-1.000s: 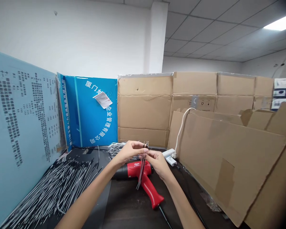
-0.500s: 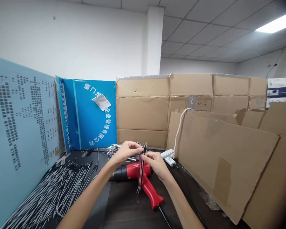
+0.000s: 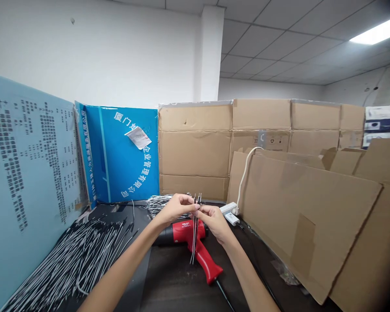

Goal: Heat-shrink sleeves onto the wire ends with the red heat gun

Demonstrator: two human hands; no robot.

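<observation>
Apparently partway, plenty left

Your left hand (image 3: 177, 209) and right hand (image 3: 215, 220) both pinch a few wires (image 3: 194, 242), upright over the red heat gun (image 3: 208, 263), untouched. More lie loose: left pile (image 3: 74, 255), far pile (image 3: 159, 204). Whether tips (image 3: 199, 197) are finished: can't tell.

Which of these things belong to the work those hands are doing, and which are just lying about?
Job in hand:
wires, held by the left hand and right hand
probably the similar-looking pile on the left

Seemingly lying about for now:
red heat gun, untouched
white power strip
leaning cardboard sheet
</observation>
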